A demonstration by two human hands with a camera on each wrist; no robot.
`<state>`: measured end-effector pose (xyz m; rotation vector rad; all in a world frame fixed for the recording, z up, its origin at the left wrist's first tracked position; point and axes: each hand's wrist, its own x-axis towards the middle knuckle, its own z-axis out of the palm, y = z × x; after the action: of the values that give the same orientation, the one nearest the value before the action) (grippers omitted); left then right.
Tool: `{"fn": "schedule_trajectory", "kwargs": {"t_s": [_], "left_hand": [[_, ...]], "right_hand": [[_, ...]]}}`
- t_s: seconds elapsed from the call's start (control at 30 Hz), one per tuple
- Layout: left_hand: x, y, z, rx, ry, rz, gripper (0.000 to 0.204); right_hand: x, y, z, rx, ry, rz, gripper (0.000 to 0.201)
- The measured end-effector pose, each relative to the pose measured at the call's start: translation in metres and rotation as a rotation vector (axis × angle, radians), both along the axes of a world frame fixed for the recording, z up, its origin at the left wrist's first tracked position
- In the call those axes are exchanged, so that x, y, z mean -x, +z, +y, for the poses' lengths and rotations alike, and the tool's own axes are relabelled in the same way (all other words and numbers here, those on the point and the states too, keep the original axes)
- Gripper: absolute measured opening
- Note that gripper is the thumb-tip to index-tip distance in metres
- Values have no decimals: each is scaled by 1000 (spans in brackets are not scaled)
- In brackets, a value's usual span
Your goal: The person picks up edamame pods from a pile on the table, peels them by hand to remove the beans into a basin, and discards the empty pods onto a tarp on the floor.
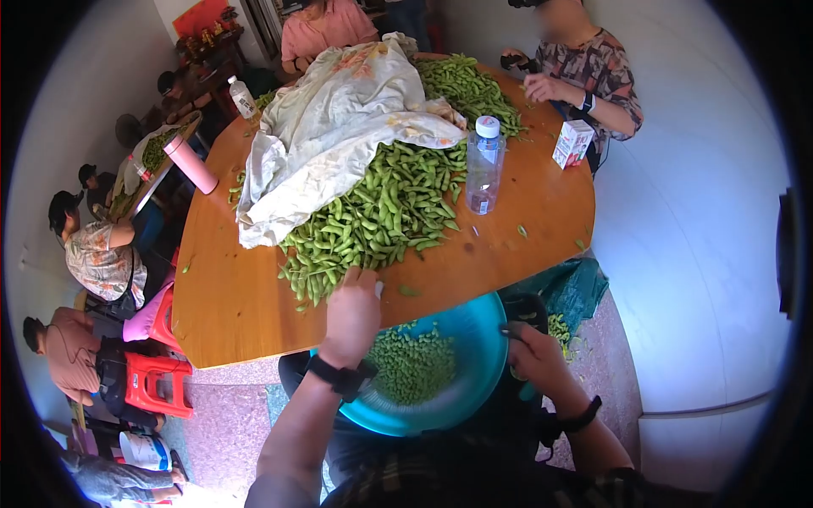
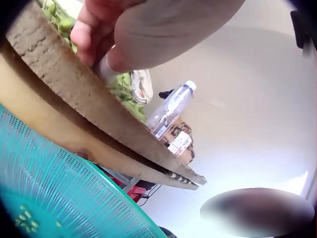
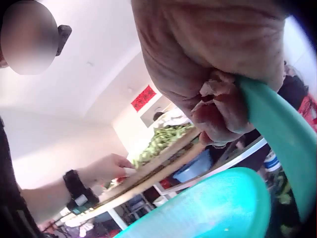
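Observation:
At the near edge of the heap of green pods (image 1: 373, 212), my left hand (image 1: 354, 317) touches pods with bent fingers; whether it grips any is hidden. A small whitish piece (image 2: 105, 69) shows by its thumb in the left wrist view. My right hand (image 1: 538, 360) is at the right side of the turquoise basin (image 1: 487, 339), which is under the table edge and holds shelled beans (image 1: 413, 364). In the right wrist view, the curled fingers of my right hand (image 3: 220, 106) hold a teal strip (image 3: 285, 131).
A white cloth (image 1: 339, 110) covers part of the heap. An empty-looking clear bottle (image 1: 484, 169), a small carton (image 1: 573, 144) and a pink tumbler (image 1: 190, 165) stand on the wooden table (image 1: 229, 296). People sit across and to the left, near red stools (image 1: 157, 385).

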<state>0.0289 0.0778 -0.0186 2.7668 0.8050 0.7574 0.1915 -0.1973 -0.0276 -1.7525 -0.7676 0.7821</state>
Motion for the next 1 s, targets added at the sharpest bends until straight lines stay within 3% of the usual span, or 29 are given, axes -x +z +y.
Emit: {"fn": "schedule_trajectory", "kwargs": {"t_s": [0.03,0.1,0.13,0.2,0.23,0.37,0.43,0.53,0.73,0.97,1.0], "left_hand": [[1,8,-8,-3,-7,7,18],[6,24,-35,656,8,-111,14],[7,26,-47,657,3,-102,14],[11,23,-67,1145,-122,-359,15],[15,18,-70,1121,-144,-344,15],[20,7,-81,1060,-123,-450,17],[22,6,-86,654,-192,-392,23],[25,16,-94,490,-185,-294,28],[26,11,-105,382,-122,-343,28],[37,3,-96,526,-174,-320,26],[38,1,-94,767,-187,-348,25]], "right_hand": [[6,10,14,-40,68,10,25],[17,29,42,-83,170,111,22],[22,37,54,-87,208,201,21],[28,33,72,-135,248,306,18],[30,30,77,-181,296,404,18],[36,30,80,-150,331,364,18],[41,25,77,-168,329,297,13],[47,23,74,-190,325,283,11],[64,16,74,-277,235,274,11],[72,11,71,-220,181,518,20],[71,13,70,-195,192,513,20]]}}
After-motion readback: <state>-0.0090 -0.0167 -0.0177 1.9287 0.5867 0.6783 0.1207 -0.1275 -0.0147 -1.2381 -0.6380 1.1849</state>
